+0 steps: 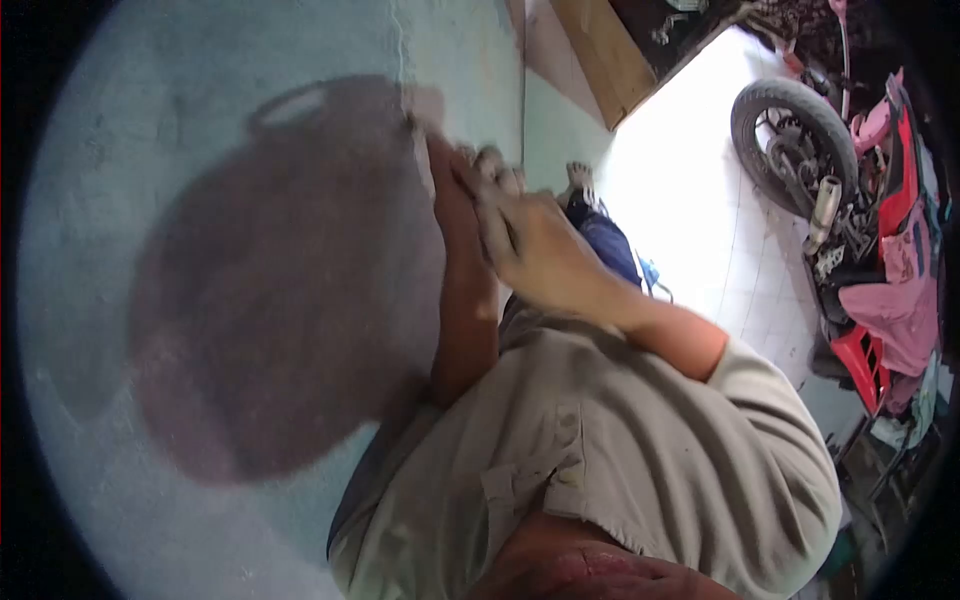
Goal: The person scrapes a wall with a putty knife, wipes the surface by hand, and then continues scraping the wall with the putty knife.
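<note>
My left arm reaches up along the bluish wall (300, 40), and my left hand (438, 155) is right at its surface, beside a pale crack line. Its fingers are smeared and mostly hidden. Close by, my right hand (535, 240) is bent toward the left one, its fingers drawn together and blurred. What it holds, if anything, I cannot tell. Bare toes (580, 175) and dark blue cloth (608, 243) show past my right hand. A beige shirt (640, 420) covers my body.
A large shadow (270, 300) of a head falls on the wall at left. To the right, a motorcycle wheel (838, 120) and red bodywork (862, 368) stand on a bright tiled floor (690, 150), with pink cloth (895, 300) over the bike. A brown board (605, 60) lies at the top.
</note>
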`<state>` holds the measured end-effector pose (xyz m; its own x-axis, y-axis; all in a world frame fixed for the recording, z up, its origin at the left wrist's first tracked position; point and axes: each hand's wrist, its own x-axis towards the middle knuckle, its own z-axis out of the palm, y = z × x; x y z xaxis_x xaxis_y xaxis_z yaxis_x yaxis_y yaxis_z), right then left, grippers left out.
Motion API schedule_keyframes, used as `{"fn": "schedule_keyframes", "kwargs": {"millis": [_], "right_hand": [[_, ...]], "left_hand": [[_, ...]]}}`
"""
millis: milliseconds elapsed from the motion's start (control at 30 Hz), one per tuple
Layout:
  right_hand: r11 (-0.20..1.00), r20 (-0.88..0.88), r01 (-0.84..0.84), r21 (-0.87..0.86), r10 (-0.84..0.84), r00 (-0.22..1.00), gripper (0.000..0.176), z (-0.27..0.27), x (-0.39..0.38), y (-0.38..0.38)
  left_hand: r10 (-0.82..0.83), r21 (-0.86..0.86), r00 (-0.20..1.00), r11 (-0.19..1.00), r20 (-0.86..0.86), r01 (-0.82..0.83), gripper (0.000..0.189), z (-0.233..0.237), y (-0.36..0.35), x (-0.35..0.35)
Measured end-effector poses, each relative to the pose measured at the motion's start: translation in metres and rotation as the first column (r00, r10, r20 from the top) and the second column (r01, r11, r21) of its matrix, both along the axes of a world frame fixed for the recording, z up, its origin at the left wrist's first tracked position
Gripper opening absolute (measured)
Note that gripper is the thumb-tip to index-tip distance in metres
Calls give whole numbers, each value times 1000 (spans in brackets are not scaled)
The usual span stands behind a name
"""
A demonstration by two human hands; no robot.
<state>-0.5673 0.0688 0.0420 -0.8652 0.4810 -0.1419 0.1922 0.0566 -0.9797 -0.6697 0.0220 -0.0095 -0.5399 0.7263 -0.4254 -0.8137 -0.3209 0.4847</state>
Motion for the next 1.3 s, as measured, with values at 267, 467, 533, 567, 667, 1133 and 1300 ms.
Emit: {"fn": "schedule_keyframes", "kwargs": {"millis": [267, 467, 533, 567, 667, 1133, 1300], "right_hand": [[1000, -144, 10, 29, -5, 990, 46, 0, 4, 7], [997, -119, -33, 70, 41, 992, 50, -12, -1, 14], [985, -226, 12, 169, 27, 974, 51, -5, -2, 15], [997, -72, -82, 1, 82, 994, 49, 8, -6, 27], [995, -32, -98, -7, 98, 995, 48, -1, 1, 19], [995, -157, -53, -79, 40, 987, 48, -11, 1, 27], [998, -129, -45, -42, 39, 991, 46, -12, -1, 25]], "left_hand": [[19, 12, 999, 1000, 26, -19, 45, -6, 7, 0], [-36, 197, 994, 980, 107, 15, 44, -13, 6, -4], [2, 117, 997, 993, 71, -11, 43, -10, 6, -5], [48, 51, 998, 997, 39, -50, 42, -10, 6, -4], [-2, 183, 988, 983, 154, -26, 41, -18, 6, -4], [135, -6, 984, 991, 116, -135, 43, 1, 13, 14], [47, 76, 989, 995, 140, -58, 43, -7, 15, 4]]}}
